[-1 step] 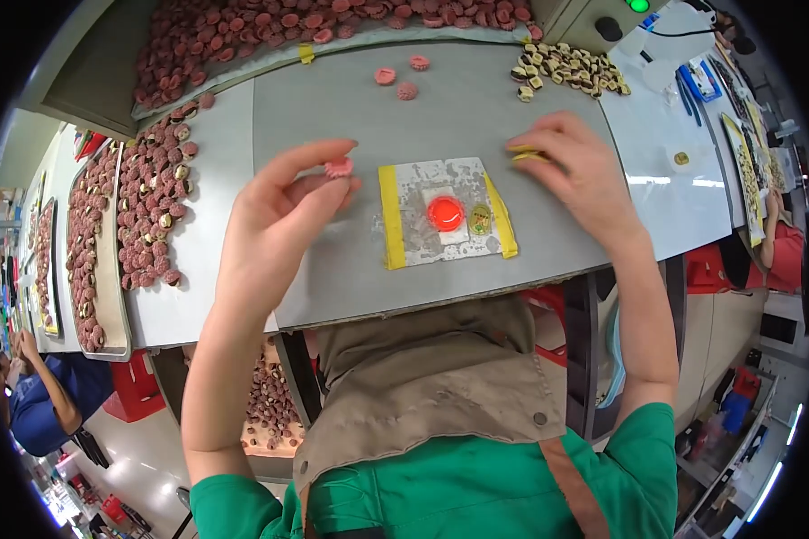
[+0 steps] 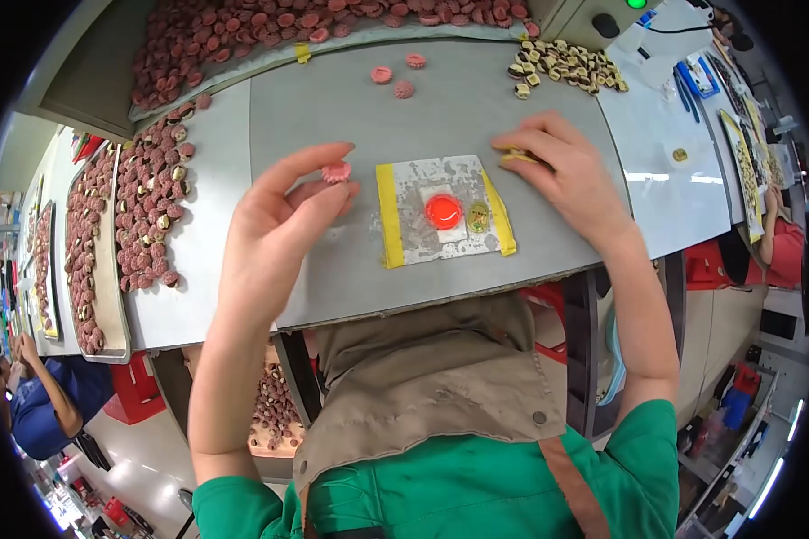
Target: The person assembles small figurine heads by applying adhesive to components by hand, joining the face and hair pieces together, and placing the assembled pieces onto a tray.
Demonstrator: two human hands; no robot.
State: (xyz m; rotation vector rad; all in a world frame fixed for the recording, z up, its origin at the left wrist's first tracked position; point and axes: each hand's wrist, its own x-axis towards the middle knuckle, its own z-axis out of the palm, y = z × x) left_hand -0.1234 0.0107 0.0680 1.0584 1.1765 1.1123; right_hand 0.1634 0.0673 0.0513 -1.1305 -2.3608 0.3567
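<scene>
My left hand [image 2: 270, 220] is closed in a pinch left of the worn square mat [image 2: 412, 244], above the table. Between its thumb and fingertips sits a small pink ridged cap [image 2: 336, 172]. Over the table past the mat's right side, my right hand [image 2: 573, 175] pinches a small yellow piece [image 2: 519, 155], mostly covered by the fingers. Yellow tape runs along two sides of the mat. A glossy bright red round dish [image 2: 443, 212] sits on it, beside a flat green-gold oval piece [image 2: 478, 217]. Neither hand touches the mat.
Three loose pink caps [image 2: 404, 89] lie on the grey tabletop [image 2: 333, 117]. Behind them is a big heap of pink caps [image 2: 270, 22]. Cream-and-dark pieces [image 2: 571, 67] are piled back right. Brownish-pink filled pieces [image 2: 153, 198] spread at left beside a tray [image 2: 117, 314]. Other people work at both sides.
My right hand has moved slightly left toward the mat with the yellow piece. The left hand keeps its pinch on the pink cap, nearly in the same place. The whole view has shifted a little.
</scene>
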